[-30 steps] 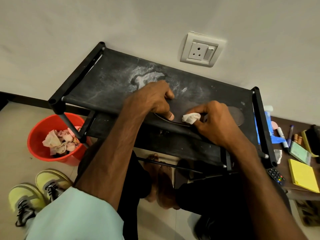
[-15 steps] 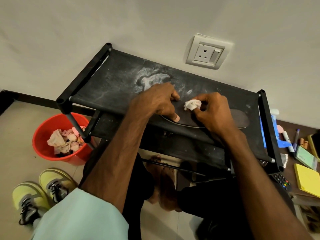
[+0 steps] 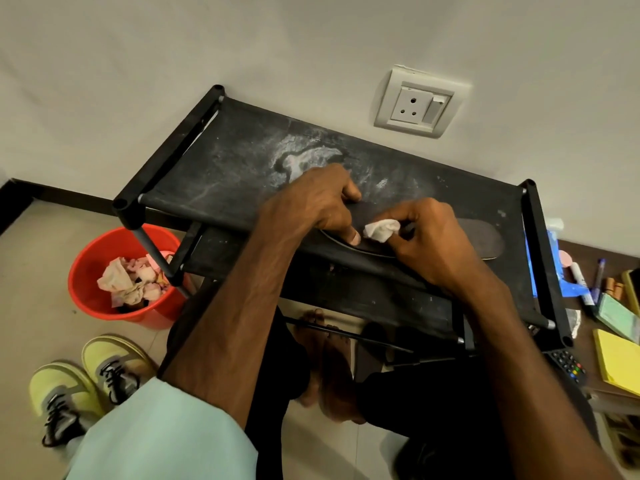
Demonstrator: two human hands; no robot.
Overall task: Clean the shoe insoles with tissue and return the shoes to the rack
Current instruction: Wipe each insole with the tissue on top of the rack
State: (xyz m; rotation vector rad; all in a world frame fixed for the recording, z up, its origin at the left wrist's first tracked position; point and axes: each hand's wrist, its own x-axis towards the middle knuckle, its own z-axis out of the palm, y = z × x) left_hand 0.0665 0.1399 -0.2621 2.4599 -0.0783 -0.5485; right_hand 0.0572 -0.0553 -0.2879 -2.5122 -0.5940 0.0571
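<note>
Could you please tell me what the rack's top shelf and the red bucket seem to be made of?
The top shelf looks like black fabric stretched between tubes, matte; white dusty smears cling to it. The red bucket is probably plastic: smooth, evenly coloured, with a thin moulded rim.

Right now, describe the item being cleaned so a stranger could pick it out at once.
Start at the black fabric-shelved shoe rack against the white wall. On its dusty top shelf lies a flat dark oval insole, held by the left hand while the right hand presses a crumpled white tissue onto it. Unlike the yellow-green sneakers on the floor, it is thin and laceless.
</note>
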